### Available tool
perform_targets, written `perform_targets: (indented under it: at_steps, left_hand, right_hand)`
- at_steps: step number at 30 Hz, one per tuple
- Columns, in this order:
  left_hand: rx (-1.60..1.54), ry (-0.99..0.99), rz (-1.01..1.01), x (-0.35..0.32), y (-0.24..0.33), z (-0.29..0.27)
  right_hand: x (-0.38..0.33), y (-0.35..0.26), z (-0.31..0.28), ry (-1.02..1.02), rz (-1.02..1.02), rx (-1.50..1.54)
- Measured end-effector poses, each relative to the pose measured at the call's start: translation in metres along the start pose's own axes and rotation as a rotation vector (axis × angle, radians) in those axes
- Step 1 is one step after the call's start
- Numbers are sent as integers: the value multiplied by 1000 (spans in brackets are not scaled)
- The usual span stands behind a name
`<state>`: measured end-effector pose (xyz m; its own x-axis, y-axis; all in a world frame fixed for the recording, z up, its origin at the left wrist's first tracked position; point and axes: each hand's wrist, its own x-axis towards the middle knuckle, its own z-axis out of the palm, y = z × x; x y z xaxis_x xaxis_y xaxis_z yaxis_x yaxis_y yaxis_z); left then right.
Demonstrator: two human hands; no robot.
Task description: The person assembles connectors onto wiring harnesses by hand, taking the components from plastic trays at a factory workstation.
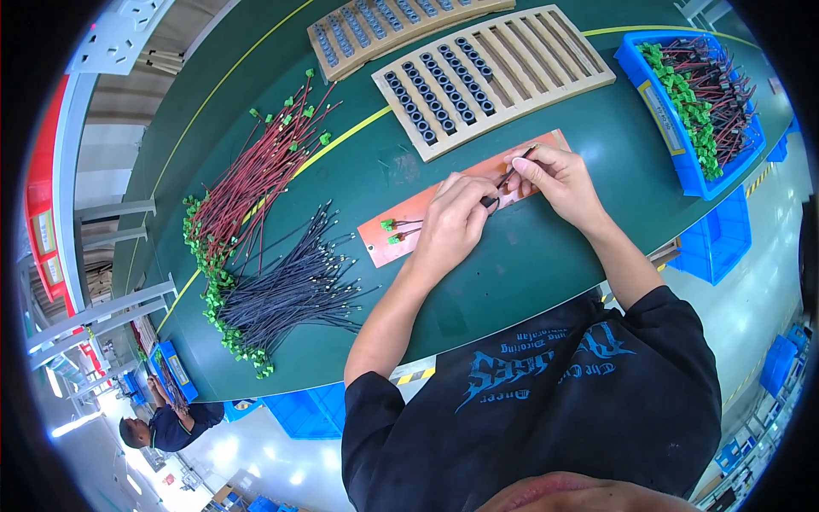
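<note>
An orange-brown board (375, 235) lies on the green table in front of me. On its left part are two wire leads with green connectors (389, 224), running in under my left hand. My left hand (454, 213) is closed over the board, its fingertips pinching by a small black piece (489, 202). Close beside it, my right hand (559, 183) is closed, thumb and forefinger pinching a thin dark wire (509, 177) that slants down toward the left fingers. Where the wire and the black piece meet is hidden by my fingers.
Red wires (256, 175) and black wires (294, 286) with green connectors lie in piles at left. A slotted wooden rack (529, 64) partly filled with black round parts stands beyond the board, another rack (328, 51) behind. A blue bin (682, 171) of wired connectors sits right. A co-worker (162, 427) is far left.
</note>
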<state>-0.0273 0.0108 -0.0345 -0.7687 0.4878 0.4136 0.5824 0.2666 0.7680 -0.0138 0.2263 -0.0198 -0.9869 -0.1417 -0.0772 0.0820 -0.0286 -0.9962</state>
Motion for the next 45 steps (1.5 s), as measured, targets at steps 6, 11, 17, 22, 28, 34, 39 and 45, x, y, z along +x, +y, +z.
perform_targets:
  at_steps: [6, 11, 17, 22, 28, 34, 39, 45]
  left_hand:
    - [-178, 7, -268, 6, 9, 1]
    - [-344, 54, -468, 15, 14, 3]
    - [-332, 12, -482, 16, 15, 1]
    - [-419, 35, -497, 13, 14, 1]
    - [-371, 70, -362, 13, 14, 4]
    - [-408, 73, -404, 12, 12, 6]
    - [-394, 56, -413, 14, 14, 5]
    - [-363, 14, -425, 14, 13, 3]
  right_hand:
    - [-3, -1, 2, 43, 32, 115]
    - [-2, 3, 10, 111, 50, 180]
    - [-2, 5, 11, 119, 18, 141]
    - [-2, 3, 13, 142, 55, 203]
    - [0, 11, 8, 122, 33, 182]
    - [-2, 4, 8, 111, 20, 128]
    - [-1, 4, 8, 97, -14, 82]
    - [1, 1, 7, 100, 16, 53]
